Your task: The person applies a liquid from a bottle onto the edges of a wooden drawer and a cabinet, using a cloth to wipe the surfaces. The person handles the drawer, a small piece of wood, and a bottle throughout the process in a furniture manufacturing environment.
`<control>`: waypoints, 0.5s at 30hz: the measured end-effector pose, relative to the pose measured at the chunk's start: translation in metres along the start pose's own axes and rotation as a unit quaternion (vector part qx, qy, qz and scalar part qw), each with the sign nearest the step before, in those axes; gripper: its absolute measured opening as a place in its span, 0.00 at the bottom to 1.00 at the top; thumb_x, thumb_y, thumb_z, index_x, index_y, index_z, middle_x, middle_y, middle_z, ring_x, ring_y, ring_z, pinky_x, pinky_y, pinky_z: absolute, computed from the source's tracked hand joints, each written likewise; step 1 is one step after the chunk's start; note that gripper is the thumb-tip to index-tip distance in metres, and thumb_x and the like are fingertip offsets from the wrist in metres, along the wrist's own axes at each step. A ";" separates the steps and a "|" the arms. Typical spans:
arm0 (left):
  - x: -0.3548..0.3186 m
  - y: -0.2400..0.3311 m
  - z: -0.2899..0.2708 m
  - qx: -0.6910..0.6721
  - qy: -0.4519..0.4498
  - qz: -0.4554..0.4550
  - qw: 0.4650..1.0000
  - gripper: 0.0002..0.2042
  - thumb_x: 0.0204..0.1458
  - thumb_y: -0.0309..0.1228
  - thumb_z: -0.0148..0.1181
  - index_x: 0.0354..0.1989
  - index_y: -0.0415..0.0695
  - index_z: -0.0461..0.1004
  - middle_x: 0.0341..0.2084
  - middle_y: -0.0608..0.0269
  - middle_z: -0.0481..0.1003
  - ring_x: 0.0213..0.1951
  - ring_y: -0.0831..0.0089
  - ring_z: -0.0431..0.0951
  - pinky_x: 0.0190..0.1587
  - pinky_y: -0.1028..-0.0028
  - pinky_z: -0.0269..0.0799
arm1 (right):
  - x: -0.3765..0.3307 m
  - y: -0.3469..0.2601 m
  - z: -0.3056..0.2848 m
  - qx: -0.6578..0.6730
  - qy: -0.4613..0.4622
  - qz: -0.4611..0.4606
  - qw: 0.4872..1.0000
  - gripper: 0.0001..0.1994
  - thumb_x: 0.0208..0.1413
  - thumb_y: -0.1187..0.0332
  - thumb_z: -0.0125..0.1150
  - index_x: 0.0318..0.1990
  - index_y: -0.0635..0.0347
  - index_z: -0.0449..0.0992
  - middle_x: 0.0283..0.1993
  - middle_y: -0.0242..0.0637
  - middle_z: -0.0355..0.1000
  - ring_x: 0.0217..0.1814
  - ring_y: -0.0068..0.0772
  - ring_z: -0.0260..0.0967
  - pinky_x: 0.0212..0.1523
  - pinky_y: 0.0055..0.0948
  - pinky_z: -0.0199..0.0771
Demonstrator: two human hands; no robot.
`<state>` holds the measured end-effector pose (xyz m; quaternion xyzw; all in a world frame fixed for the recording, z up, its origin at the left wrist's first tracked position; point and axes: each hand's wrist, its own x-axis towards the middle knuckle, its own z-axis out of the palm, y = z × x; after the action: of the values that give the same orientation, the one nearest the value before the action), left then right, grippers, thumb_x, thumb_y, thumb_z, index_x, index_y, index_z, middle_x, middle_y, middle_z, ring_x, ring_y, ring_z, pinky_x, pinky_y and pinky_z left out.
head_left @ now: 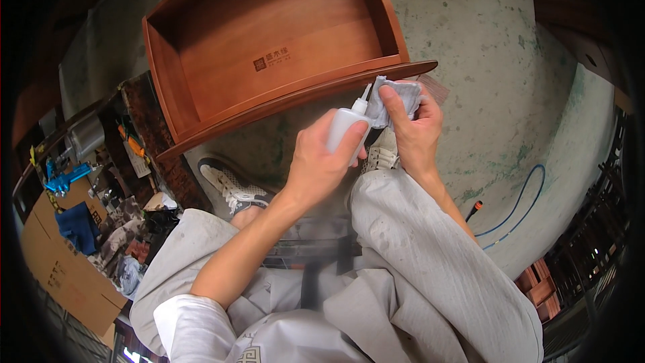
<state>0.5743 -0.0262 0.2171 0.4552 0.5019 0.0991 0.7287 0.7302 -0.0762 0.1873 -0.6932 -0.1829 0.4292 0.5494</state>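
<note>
While the left hand [319, 161] grips the white squeeze bottle [347, 129], its long axis tilts up-right, nozzle tip touching the grey cloth [396, 99]. Right hand [413, 131] fingers pinch that cloth just right of the tip, near the wooden drawer [269, 47] front edge.

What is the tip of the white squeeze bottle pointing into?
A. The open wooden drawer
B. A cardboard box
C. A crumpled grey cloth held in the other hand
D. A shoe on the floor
C: the left hand grips the white squeeze bottle, and its nozzle meets the crumpled grey cloth bunched in the right hand, just in front of the wooden drawer.
</note>
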 end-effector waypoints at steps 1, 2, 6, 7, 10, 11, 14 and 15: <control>0.000 0.000 0.000 -0.001 0.002 0.001 1.000 0.14 0.66 0.39 0.58 0.42 0.38 0.75 0.23 0.65 0.78 0.25 0.80 0.76 0.31 0.78 0.71 | 0.000 0.000 0.000 0.002 0.000 0.000 1.000 0.10 0.60 0.64 0.71 0.38 0.62 0.79 0.30 0.23 0.75 0.31 0.12 0.65 0.33 0.19 0.68; 0.000 0.000 0.000 -0.003 0.002 0.002 1.000 0.14 0.66 0.39 0.58 0.42 0.38 0.75 0.23 0.65 0.78 0.25 0.80 0.76 0.31 0.78 0.71 | 0.000 0.001 0.001 0.001 0.001 -0.003 1.000 0.10 0.60 0.64 0.71 0.38 0.62 0.79 0.30 0.23 0.75 0.31 0.12 0.65 0.33 0.19 0.68; 0.001 0.001 0.001 -0.010 -0.002 0.001 1.000 0.14 0.66 0.39 0.57 0.42 0.38 0.75 0.23 0.65 0.78 0.25 0.79 0.76 0.31 0.78 0.71 | 0.000 0.002 0.001 -0.004 0.005 -0.005 1.000 0.11 0.60 0.64 0.71 0.37 0.62 0.79 0.30 0.23 0.75 0.30 0.13 0.65 0.33 0.19 0.68; 0.001 0.001 0.001 -0.011 -0.003 -0.001 1.000 0.14 0.66 0.39 0.57 0.42 0.38 0.75 0.23 0.65 0.78 0.25 0.79 0.76 0.31 0.78 0.71 | 0.000 0.002 0.001 -0.004 0.006 -0.004 1.000 0.11 0.60 0.64 0.71 0.37 0.61 0.79 0.30 0.23 0.74 0.30 0.13 0.65 0.33 0.19 0.68; 0.000 0.002 0.001 -0.021 -0.005 -0.002 1.000 0.14 0.67 0.39 0.57 0.42 0.38 0.75 0.23 0.65 0.78 0.25 0.79 0.76 0.31 0.78 0.71 | 0.000 0.002 0.001 -0.002 0.003 -0.006 1.000 0.11 0.60 0.64 0.71 0.37 0.61 0.79 0.30 0.23 0.74 0.30 0.13 0.65 0.33 0.19 0.68; 0.000 0.001 0.001 -0.024 -0.007 0.001 1.000 0.14 0.67 0.39 0.57 0.42 0.38 0.75 0.23 0.65 0.78 0.25 0.79 0.75 0.31 0.78 0.71 | 0.000 0.002 0.001 0.002 0.003 -0.001 1.000 0.10 0.60 0.64 0.71 0.37 0.61 0.79 0.30 0.23 0.74 0.30 0.13 0.65 0.33 0.19 0.68; 0.000 0.001 0.002 -0.024 -0.007 0.002 1.000 0.14 0.67 0.39 0.57 0.43 0.38 0.75 0.23 0.65 0.78 0.25 0.79 0.75 0.30 0.78 0.71 | -0.001 -0.001 0.002 0.009 0.004 0.006 1.000 0.10 0.60 0.64 0.71 0.38 0.61 0.79 0.30 0.23 0.74 0.30 0.13 0.65 0.33 0.19 0.67; -0.001 0.001 0.001 -0.021 -0.004 0.001 1.000 0.14 0.67 0.39 0.57 0.43 0.38 0.75 0.23 0.64 0.78 0.25 0.79 0.75 0.30 0.78 0.71 | -0.001 -0.001 0.003 0.003 0.005 0.002 1.000 0.10 0.60 0.64 0.71 0.38 0.61 0.79 0.30 0.22 0.74 0.31 0.13 0.65 0.33 0.19 0.67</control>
<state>0.5752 -0.0264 0.2184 0.4406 0.4964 0.1082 0.7401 0.7272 -0.0748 0.1882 -0.6940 -0.1774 0.4271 0.5518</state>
